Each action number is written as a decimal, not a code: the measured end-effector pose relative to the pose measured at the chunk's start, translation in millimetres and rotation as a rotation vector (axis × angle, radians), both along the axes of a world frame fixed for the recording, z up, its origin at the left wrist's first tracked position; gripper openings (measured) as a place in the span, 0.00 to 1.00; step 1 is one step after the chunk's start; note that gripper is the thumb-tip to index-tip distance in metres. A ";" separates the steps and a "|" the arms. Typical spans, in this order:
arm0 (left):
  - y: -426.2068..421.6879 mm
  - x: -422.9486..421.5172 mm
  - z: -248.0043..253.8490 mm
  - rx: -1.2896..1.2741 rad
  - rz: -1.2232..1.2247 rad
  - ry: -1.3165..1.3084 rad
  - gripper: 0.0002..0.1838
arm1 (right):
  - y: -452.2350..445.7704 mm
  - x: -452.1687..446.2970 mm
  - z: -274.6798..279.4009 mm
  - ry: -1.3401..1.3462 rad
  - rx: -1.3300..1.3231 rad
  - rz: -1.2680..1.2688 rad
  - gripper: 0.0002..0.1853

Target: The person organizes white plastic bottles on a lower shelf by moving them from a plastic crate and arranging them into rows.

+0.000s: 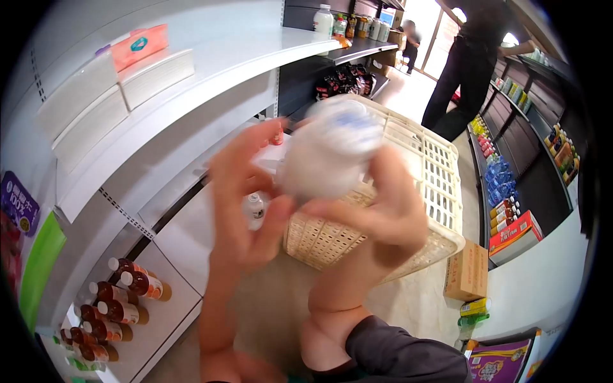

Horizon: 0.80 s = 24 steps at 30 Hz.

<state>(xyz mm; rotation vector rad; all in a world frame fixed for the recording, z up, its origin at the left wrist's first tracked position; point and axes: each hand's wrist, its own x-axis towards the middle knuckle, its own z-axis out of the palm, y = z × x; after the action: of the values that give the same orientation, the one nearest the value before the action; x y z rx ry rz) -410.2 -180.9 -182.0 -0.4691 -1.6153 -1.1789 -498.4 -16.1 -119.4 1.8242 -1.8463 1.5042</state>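
The white bottle (322,156) is held up above the near side of the cream plastic crate (322,246), covering part of its rim from this viewpoint. Its long axis looks foreshortened and slanted, one end tipped up and away over the crate, the other down and back toward the person's left hand. A blue marking shows near the raised end; motion blur makes it impossible to tell whether that end is the cap or the base.

The right hand (396,207), above the crate's near wall, has its grip closed on the bottle, with the thumb along the underside and the fingers around the right side. The left hand (242,204), just left of the crate, has its grip spread, fingers bent and thumb apart, close to the bottle; whether it touches cannot be told.

Left of the crate, a small clear bottle (254,210) stands beyond the left hand, and farther left brown bottles with white caps (143,285) stand grouped on the lower shelf (182,252). Tissue packs (156,80) lie on the upper shelf (217,54), up and left of the crate. Right of it sits a cardboard box (469,271); beyond it stands a person in dark clothes (463,83).
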 end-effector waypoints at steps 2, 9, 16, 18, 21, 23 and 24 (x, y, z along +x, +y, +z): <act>1.8 -22.9 0.2 -0.169 -0.025 -0.013 0.31 | 10.1 -2.2 -8.8 -0.221 -0.233 -0.182 0.30; 7.8 -53.4 -54.2 -0.431 0.152 -0.337 0.27 | 10.1 -50.6 -19.0 -0.491 -0.807 -0.734 0.26; 16.5 -66.7 -91.4 -0.517 0.252 -0.301 0.29 | 0.2 -96.5 -49.5 -0.473 -0.708 -0.842 0.30; 16.3 -64.5 -91.7 -0.527 0.270 -0.349 0.31 | -6.1 -99.8 -57.3 -0.513 -0.603 -0.816 0.29; 11.4 -67.3 -96.3 -0.561 0.281 -0.350 0.32 | -17.3 -100.1 -63.8 -0.574 -0.552 -0.681 0.31; 12.2 -68.6 -100.2 -0.569 0.302 -0.345 0.33 | -25.5 -92.9 -60.7 -0.577 -0.537 -0.779 0.24; 12.6 -69.5 -101.6 -0.574 0.330 -0.335 0.34 | -25.0 -93.5 -59.4 -0.580 -0.535 -0.782 0.24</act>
<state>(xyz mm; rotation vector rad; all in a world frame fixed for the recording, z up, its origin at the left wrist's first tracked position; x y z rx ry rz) -479.7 -168.3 -283.6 -0.3505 -2.2327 -0.5515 -591.9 -41.1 -178.8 0.3627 -1.7577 1.9846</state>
